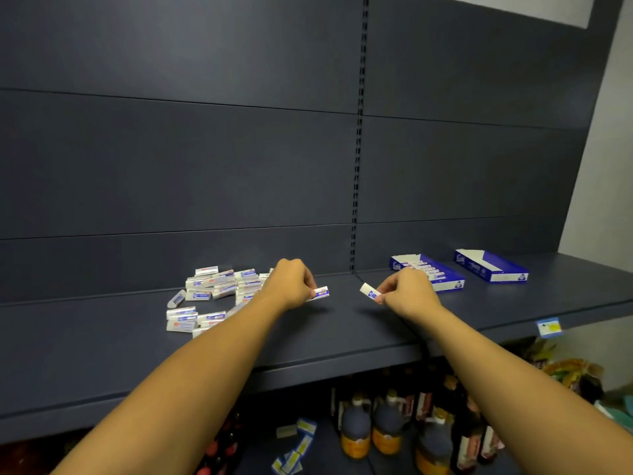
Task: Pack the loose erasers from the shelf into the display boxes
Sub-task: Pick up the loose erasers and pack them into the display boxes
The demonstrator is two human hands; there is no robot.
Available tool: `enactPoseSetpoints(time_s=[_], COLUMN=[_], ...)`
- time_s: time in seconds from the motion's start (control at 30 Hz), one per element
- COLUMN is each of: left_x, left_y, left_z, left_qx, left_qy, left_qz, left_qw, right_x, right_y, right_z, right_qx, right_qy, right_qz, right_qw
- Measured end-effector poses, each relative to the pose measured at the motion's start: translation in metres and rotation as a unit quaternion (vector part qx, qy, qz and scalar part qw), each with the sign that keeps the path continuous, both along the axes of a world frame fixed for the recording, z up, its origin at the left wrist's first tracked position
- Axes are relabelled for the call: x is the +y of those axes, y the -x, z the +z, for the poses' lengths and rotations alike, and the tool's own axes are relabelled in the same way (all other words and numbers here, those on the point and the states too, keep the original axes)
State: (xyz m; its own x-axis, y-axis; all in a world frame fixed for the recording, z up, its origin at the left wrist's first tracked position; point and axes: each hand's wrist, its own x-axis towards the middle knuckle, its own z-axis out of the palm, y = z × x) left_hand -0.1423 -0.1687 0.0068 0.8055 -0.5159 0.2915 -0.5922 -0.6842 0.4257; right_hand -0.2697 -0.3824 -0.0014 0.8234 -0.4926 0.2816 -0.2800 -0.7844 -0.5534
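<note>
The dark shelf (342, 323) carries everything; the loose erasers (212, 296) lie heaped at nine o'clock of the left hand, just beside it; two blue display boxes stand at two o'clock of the right hand, the near box (442, 274) partly filled and touching that hand's outline, the far box (493, 265) apart and seemingly empty. The left hand (291, 286) pinches one eraser (321, 292), long axis running three to nine; the right hand (407, 291) pinches another eraser (369, 290), tilted toward ten o'clock. The right hand is nearer the boxes, so I judge its eraser goes in first; the near box's front end is hidden behind the knuckles, and the labels are unreadable.
</note>
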Motion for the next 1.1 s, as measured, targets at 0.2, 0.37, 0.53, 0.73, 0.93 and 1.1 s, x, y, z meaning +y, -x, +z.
enactPoseSetpoints(time_s=[0.2,0.37,0.53,0.73,0.93,1.1], left_x=[-0.041,-0.073,-0.112,-0.165,-0.219,-0.264], left_y=[0.032,0.047,0.046,0.034,0.007,-0.016], left_z=[0.001,0.003,0.012,0.012,0.014,0.018], left_qx=[-0.01,-0.001,-0.012,-0.011,-0.004,-0.006], left_qy=[-0.005,-0.011,-0.002,-0.005,0.005,0.008], left_qz=[-0.002,-0.005,-0.016,-0.035,-0.032,-0.03], left_qw=[1.0,1.0,1.0,0.999,0.999,0.999], right_x=[-0.033,-0.053,-0.082,-0.132,-0.19,-0.234], right_y=[0.035,0.053,0.061,0.049,0.024,-0.003], right_z=[-0.001,0.0,0.006,0.013,0.021,0.028], right_qx=[0.016,0.014,0.021,0.021,0.013,0.017], right_qy=[0.017,0.033,0.055,0.097,0.103,0.088], right_qz=[0.001,-0.003,-0.014,-0.042,-0.049,-0.04], right_qw=[1.0,0.999,0.998,0.994,0.993,0.995])
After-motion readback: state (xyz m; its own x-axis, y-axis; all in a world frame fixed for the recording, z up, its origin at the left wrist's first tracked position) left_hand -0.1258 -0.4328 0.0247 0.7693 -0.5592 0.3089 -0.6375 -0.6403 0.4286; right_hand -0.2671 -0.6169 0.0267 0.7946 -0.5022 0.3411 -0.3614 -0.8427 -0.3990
